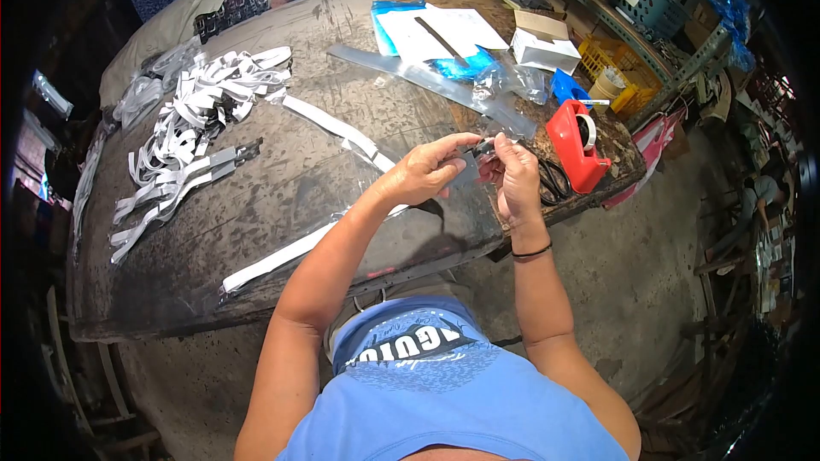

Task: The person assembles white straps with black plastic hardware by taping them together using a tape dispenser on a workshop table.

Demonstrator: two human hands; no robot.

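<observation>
Over the right part of the table, my left hand has its fingers closed on a small flat grey piece. It looks like the grey end of a white strap. Close beside it, my right hand pinches at the far end of the piece, near something small and dark; the fingers partly hide it. A white strap runs along the table toward my left hand, and another length of white strap lies near the front edge, partly behind my left forearm.
A heap of white straps lies at the left, some with grey ends. A red tape dispenser stands near the right edge. Behind are a long metal ruler, papers, a small white box and a yellow crate.
</observation>
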